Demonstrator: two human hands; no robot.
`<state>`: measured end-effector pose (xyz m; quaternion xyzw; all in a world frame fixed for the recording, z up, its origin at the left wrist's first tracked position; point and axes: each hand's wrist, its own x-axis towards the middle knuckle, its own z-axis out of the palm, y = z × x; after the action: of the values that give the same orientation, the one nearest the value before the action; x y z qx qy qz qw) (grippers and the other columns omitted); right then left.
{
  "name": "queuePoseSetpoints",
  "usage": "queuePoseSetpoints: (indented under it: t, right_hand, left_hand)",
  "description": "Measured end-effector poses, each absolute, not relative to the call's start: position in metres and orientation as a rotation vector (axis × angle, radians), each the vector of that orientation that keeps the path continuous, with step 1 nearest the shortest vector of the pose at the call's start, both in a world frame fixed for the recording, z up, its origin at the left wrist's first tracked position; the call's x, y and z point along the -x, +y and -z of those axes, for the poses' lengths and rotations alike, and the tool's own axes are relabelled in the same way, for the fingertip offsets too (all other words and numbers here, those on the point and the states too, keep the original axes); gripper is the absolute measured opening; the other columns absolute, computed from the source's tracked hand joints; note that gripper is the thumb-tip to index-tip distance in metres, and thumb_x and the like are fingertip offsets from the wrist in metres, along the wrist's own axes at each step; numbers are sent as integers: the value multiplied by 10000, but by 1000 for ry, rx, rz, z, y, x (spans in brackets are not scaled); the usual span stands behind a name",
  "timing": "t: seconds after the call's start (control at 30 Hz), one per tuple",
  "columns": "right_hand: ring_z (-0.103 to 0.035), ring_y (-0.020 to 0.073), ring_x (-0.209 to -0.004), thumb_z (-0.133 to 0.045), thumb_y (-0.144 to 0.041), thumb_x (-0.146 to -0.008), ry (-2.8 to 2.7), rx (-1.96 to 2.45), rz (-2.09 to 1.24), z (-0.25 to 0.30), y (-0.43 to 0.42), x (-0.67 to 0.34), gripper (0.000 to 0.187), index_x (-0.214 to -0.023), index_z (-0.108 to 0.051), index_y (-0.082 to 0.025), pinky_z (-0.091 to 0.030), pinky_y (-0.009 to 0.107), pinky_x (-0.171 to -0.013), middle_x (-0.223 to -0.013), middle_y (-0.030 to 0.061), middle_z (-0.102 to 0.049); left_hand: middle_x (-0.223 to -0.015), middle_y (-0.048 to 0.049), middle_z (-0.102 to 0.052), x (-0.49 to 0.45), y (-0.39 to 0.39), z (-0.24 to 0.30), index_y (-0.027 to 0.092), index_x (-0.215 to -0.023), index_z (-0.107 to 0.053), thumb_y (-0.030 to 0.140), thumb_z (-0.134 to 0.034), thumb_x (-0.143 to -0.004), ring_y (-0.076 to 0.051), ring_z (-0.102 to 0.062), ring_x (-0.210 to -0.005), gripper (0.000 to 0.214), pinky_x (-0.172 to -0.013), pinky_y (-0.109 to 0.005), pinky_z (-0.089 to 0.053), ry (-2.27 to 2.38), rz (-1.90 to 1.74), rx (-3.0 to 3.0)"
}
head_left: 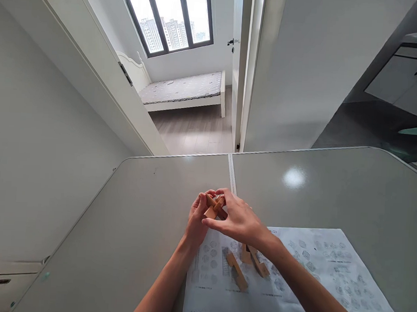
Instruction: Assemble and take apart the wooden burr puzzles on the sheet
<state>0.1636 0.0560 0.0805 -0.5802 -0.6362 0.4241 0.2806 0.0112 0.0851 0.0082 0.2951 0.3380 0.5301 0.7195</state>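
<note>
Both hands meet over the top left corner of a printed sheet, around a cluster of interlocked notched wooden puzzle pieces (212, 208). My left hand (197, 216) grips the cluster from the left, its fingers partly hidden behind the wood. From the right, my right hand (238, 218) closes on it, with the thumb below and the fingers above. A loose notched wooden piece (237, 272) lies on the sheet beneath the hands. More notched wood (259, 263) lies just right of it, partly covered by my right forearm.
The printed sheet (307, 263), covered in small diagrams, lies on a grey table (149, 227) with a pale seam down its middle. Past the table's far edge, a doorway opens on a room with a bed (187, 92) and a window. A wall stands close on the left.
</note>
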Motion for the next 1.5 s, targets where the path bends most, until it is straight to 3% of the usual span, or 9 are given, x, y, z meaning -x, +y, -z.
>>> queuePoseSetpoints:
  t: [0.33, 0.47, 0.63, 0.8, 0.93, 1.0, 1.27, 1.37, 1.5]
  right_hand:
    - [-727, 299, -854, -778, -503, -790, -1896, 1795, -798, -94, 40, -216, 372, -1080, -688, -287, -496, 373, -687, -1027, 48, -749]
    - [-760, 338, -951, -763, -566, -791, -1768, 1930, -741, -81, 19, -254, 509, -1212, -670, -296, -536, 393, -713, -1108, 63, -781]
    - [-769, 403, -961, -757, -757, -708, -1548, 2092, -597, -49, -15, -307, 694, -1191, -704, -261, -591, 455, -705, -1140, 141, -798]
    - [-804, 425, -909, -812, -742, -665, -1232, 2105, -777, -14, -50, -335, 725, -1223, -702, -292, -642, 477, -685, -1169, 146, -805]
    - [-775, 431, -1077, -855, -729, -581, -964, 1941, -870, 10, -71, -328, 817, -1253, -677, -300, -662, 483, -847, -1181, 125, -811]
    - [-755, 417, -1141, -810, -750, -633, -825, 1876, -841, 22, -77, -324, 812, -1297, -642, -314, -650, 485, -907, -1226, 116, -797]
    - [-752, 380, -1138, -883, -659, -628, -931, 1812, -816, 36, -72, -318, 816, -1307, -632, -281, -638, 442, -956, -1266, 120, -768]
    - [-744, 348, -1153, -838, -640, -731, -996, 1799, -799, 31, -66, -313, 763, -1362, -607, -277, -633, 399, -952, -1288, 114, -752]
    - [-736, 334, -1148, -813, -648, -772, -1008, 1789, -783, 31, -56, -308, 760, -1398, -575, -287, -598, 450, -1011, -1304, 111, -730]
  left_hand:
    - [-1122, -95, -759, -13, 92, 6, 181, -924, -801, 570, -816, -861, -218, -665, -1067, 394, -894, -287, -507, 834, -1245, -769]
    - [-1039, -76, -738, -10, 92, 5, 188, -893, -780, 488, -812, -873, -197, -662, -990, 303, -862, -282, -502, 823, -1237, -777]
    - [-887, -49, -710, -12, 84, -1, 188, -831, -756, 423, -811, -878, -179, -620, -851, 246, -816, -265, -487, 846, -1214, -903]
    - [-805, -43, -721, -18, 73, -8, 197, -784, -759, 370, -827, -878, -208, -628, -833, 209, -816, -267, -473, 911, -1114, -1114]
    - [-817, -48, -723, -19, 69, -12, 207, -805, -756, 384, -770, -929, -215, -629, -811, 216, -770, -273, -460, 968, -1068, -1311]
    - [-800, -49, -726, -19, 68, -14, 211, -793, -759, 379, -780, -920, -215, -614, -786, 212, -735, -273, -448, 967, -1087, -1317]
    - [-776, -42, -704, -15, 69, -17, 218, -790, -738, 412, -750, -939, -223, -619, -803, 245, -804, -296, -465, 990, -1136, -1362]
    - [-771, -38, -692, -11, 73, -18, 208, -789, -722, 423, -759, -931, -211, -627, -789, 260, -818, -297, -472, 982, -1171, -1309]
    - [-767, -25, -677, -9, 77, -17, 207, -802, -712, 431, -751, -939, -198, -623, -768, 265, -793, -289, -474, 989, -1180, -1290]
